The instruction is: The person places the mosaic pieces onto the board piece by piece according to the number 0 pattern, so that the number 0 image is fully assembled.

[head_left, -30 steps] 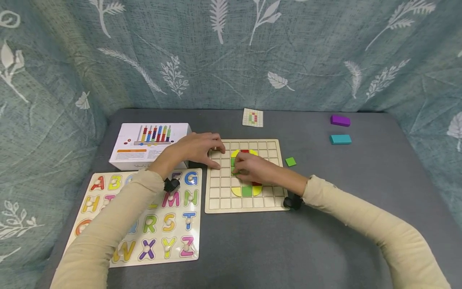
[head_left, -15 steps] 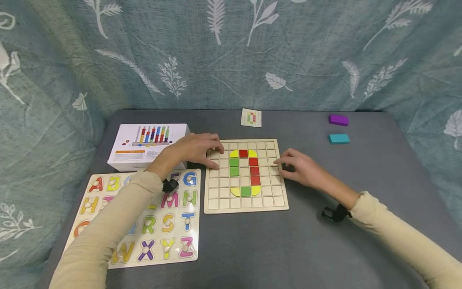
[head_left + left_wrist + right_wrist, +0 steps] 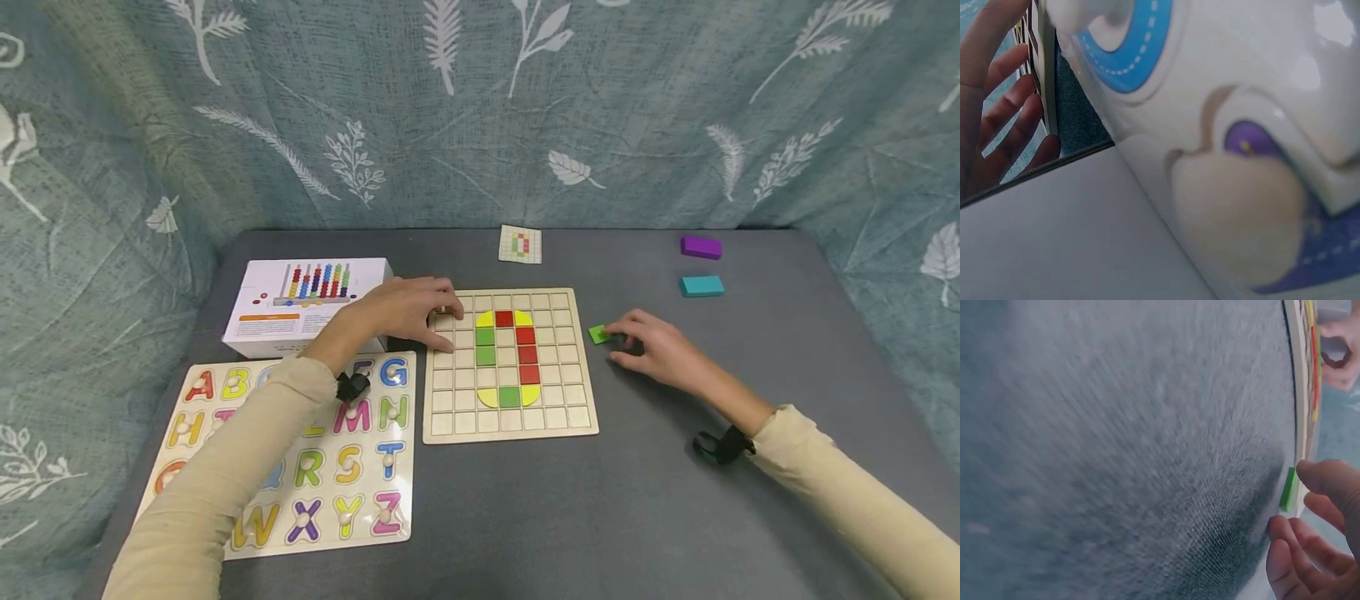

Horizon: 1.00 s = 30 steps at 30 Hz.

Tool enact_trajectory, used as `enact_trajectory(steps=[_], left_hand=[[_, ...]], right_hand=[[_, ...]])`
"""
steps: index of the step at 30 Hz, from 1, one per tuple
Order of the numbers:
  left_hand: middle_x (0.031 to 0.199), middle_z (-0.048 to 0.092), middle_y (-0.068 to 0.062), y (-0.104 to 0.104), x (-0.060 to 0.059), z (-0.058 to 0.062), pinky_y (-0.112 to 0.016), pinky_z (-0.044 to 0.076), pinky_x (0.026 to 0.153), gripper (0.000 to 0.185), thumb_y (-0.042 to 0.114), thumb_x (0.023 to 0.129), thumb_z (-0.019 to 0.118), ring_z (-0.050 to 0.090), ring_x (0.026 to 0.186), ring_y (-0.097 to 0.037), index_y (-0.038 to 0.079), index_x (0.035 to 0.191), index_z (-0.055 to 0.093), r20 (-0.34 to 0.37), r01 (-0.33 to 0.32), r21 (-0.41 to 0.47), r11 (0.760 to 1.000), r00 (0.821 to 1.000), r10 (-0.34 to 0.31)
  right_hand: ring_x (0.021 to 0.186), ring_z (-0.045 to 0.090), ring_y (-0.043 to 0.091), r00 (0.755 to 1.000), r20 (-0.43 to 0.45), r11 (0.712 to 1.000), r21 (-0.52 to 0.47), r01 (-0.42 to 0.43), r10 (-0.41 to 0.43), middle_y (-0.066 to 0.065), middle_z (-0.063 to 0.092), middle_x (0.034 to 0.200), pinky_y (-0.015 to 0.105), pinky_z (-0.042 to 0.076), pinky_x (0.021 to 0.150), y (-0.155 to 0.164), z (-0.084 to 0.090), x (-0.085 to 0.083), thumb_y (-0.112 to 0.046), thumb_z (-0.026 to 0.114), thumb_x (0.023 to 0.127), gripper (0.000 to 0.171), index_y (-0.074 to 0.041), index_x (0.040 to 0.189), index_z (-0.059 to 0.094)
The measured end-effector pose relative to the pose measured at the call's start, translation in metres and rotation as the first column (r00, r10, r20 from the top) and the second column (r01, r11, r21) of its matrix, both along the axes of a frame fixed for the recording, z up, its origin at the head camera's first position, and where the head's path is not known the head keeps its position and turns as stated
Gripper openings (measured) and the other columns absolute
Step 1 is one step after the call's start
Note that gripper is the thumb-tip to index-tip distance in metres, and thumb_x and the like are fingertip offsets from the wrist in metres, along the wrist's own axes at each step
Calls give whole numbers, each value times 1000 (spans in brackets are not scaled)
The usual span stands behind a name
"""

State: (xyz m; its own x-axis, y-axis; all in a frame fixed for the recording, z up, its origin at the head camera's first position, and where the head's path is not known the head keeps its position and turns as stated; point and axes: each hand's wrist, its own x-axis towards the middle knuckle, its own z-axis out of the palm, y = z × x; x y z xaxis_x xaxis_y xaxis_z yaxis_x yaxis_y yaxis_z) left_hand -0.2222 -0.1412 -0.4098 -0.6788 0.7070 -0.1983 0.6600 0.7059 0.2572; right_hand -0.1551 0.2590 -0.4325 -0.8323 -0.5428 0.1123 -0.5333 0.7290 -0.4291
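A wooden grid board (image 3: 555, 417) lies mid-table with red, green and yellow tiles (image 3: 506, 354) set in a ring shape. My left hand (image 3: 442, 318) rests on the board's top-left corner, fingers on the wood and thumb at its left edge. In the left wrist view its fingers (image 3: 997, 125) lie beside the board's edge (image 3: 1044, 75). A loose green tile (image 3: 598, 334) sits on the grey cloth just right of the board. My right hand (image 3: 621, 342) is at that tile, fingers loosely curved and holding nothing. In the right wrist view the thumb (image 3: 1329, 481) is next to the green tile (image 3: 1287, 489).
A white abacus box (image 3: 311, 300) stands left of the board. An alphabet puzzle (image 3: 300, 450) lies at the front left. A small pattern card (image 3: 521, 244) is at the back, with a purple block (image 3: 701, 247) and a teal block (image 3: 702, 286) at the back right. A leaf-print curtain encloses the table.
My right hand left the tiles on the board and moved right, off the board, to the loose green tile. The left hand has stayed on the board's corner.
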Motion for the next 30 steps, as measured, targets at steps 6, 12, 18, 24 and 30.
enact_trajectory(steps=[6,12,18,24,30], left_hand=[[110,55,8,1,1,0,-29,41,72,49,61,78,71,51,89,-9,30,116,65,4,-12,-4,1000,1000,12],[108,55,8,1,1,0,-29,41,72,49,61,78,71,50,88,-9,30,116,65,0,-8,3,1000,1000,8],[108,55,8,0,1,1,-29,40,71,49,61,77,72,50,88,-8,31,115,65,-4,-9,6,1000,1000,9],[109,55,8,-1,1,-2,-29,41,72,49,61,78,71,50,89,-9,31,116,65,-7,-11,-2,1000,1000,11],[108,55,8,-1,-1,-4,-28,41,72,48,62,78,70,50,88,-9,32,116,64,-11,-8,-8,1000,1000,8]], right_hand=[[81,56,14,999,31,1000,11,-14,14,10,62,107,31,46,69,-8,1,-14,-14,76,83,38,-6,119,68],[81,55,14,997,75,997,78,6,-12,9,61,109,31,44,68,-13,2,-19,-18,75,85,39,-10,122,67],[79,53,13,997,80,996,86,6,-12,8,60,108,30,42,67,-15,1,-20,-19,74,86,38,-10,122,67],[80,53,14,997,79,995,96,0,-7,8,60,108,30,41,67,-16,0,-20,-18,74,86,38,-10,122,67],[80,53,14,996,85,996,94,2,-10,8,59,108,30,42,68,-17,0,-20,-18,73,86,38,-10,123,67]])
